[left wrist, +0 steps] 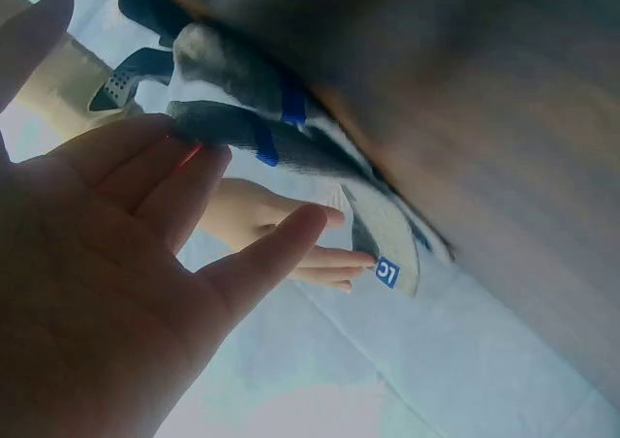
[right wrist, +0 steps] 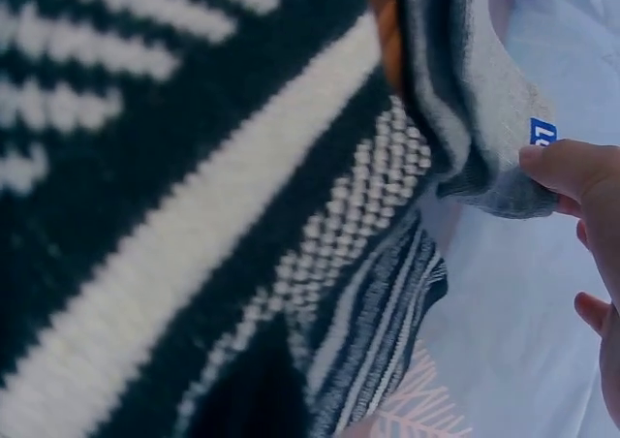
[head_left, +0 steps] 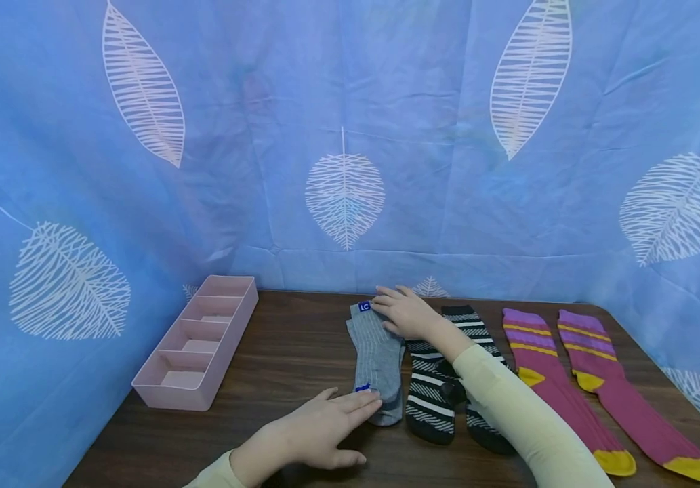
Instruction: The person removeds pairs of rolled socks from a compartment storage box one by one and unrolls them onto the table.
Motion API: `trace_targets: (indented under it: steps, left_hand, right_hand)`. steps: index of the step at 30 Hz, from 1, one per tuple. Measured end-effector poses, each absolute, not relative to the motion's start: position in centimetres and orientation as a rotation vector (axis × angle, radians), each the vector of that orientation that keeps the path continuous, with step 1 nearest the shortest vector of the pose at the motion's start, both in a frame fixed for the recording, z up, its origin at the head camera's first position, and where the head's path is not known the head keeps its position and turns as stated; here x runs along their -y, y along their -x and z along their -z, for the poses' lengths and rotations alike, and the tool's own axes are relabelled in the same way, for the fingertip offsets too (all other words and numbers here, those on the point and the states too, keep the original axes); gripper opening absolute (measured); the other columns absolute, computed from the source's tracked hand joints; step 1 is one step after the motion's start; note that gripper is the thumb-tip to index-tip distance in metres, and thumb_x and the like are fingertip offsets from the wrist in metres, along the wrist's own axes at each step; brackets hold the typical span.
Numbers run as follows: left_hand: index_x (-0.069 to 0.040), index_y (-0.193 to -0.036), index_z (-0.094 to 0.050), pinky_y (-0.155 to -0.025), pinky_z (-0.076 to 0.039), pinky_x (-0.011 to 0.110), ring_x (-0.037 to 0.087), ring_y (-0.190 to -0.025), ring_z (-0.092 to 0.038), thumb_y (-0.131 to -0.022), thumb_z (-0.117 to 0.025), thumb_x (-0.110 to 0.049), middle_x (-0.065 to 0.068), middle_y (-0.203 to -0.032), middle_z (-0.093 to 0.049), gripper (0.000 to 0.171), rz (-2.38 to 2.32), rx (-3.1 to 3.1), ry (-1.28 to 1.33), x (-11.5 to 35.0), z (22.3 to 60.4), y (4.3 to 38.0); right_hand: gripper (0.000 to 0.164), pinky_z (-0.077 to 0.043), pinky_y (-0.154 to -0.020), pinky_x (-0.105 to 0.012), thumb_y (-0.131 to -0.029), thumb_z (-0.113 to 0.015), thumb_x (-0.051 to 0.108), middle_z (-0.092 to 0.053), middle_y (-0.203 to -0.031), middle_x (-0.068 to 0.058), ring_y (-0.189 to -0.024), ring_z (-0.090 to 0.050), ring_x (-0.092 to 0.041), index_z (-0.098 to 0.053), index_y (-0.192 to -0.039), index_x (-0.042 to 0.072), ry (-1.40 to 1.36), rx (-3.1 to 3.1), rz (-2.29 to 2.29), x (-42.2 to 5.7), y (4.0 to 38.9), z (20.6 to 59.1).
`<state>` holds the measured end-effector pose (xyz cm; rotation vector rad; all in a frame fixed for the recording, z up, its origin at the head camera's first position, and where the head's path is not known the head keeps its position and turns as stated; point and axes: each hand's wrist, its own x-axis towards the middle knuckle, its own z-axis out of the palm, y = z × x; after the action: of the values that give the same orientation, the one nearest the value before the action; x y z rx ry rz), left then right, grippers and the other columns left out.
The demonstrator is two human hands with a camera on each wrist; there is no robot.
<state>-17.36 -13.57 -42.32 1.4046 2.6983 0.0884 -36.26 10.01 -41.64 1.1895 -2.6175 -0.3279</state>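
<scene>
A pair of grey ribbed socks (head_left: 377, 352) lies stacked on the dark wooden table, with blue tags at the cuff and lower down. My left hand (head_left: 319, 430) rests its extended fingers on their near end, thumb spread; in the left wrist view its palm (left wrist: 107, 264) shows with nothing gripped. Farther back, my right hand (head_left: 407, 313) reaches over the striped socks and touches the grey cuff beside the LC tag (left wrist: 387, 271). Its fingers look fairly straight and spread. Black-and-white striped socks (head_left: 429, 400) lie partly hidden beneath the right forearm.
On the left stands a pink divided box (head_left: 200, 346) with several compartments. Two magenta socks (head_left: 624, 390) with yellow toes and heels lie flat at the right. A blue curtain (head_left: 276, 169) with white leaf prints hangs behind the table (head_left: 289, 359).
</scene>
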Motion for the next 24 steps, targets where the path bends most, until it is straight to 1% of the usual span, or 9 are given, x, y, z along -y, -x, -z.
trace_targets:
  steps: [3,9,16,24]
  left_hand:
    - [-0.018,-0.155,-0.025,-0.106,-0.04,0.059,0.012,-0.149,-0.027,-0.094,-0.053,-0.055,-0.004,-0.163,-0.022,0.077,-0.084,-2.736,-1.402,14.0,42.2,17.2]
    - [-0.021,-0.156,-0.024,-0.107,-0.036,0.064,0.013,-0.149,-0.025,-0.093,-0.055,-0.055,-0.005,-0.164,-0.02,0.078,-0.134,-2.748,-1.342,15.1,41.9,16.6]
    - [-0.018,-0.155,-0.027,-0.105,-0.036,0.066,0.015,-0.148,-0.029,-0.093,-0.056,-0.056,-0.002,-0.162,-0.025,0.078,-0.13,-2.801,-1.316,16.9,41.7,15.7]
    - [-0.017,-0.154,-0.03,-0.103,-0.036,0.068,0.018,-0.147,-0.032,-0.091,-0.057,-0.058,0.0,-0.161,-0.029,0.079,-0.151,-2.835,-1.22,19.4,41.4,14.7]
  right_hand:
    - [0.051,-0.031,-0.114,-0.054,-0.095,-0.061,0.035,-0.051,-0.147,-0.005,-0.145,-0.035,-0.028,-0.053,-0.141,0.014,-1.192,2.576,0.32,-9.9,36.1,41.2]
    - [0.053,-0.028,-0.116,-0.054,-0.096,-0.061,0.035,-0.048,-0.15,-0.003,-0.147,-0.031,-0.026,-0.049,-0.144,0.015,-1.166,2.54,0.292,-8.9,35.8,40.3]
    - [0.055,-0.028,-0.117,-0.054,-0.097,-0.059,0.038,-0.046,-0.151,-0.002,-0.148,-0.03,-0.025,-0.047,-0.145,0.016,-1.185,2.512,0.271,-6.6,35.8,40.0]
    - [0.055,-0.029,-0.116,-0.054,-0.098,-0.056,0.04,-0.046,-0.151,-0.002,-0.148,-0.03,-0.025,-0.046,-0.146,0.016,-1.19,2.525,0.286,-3.7,36.3,40.4]
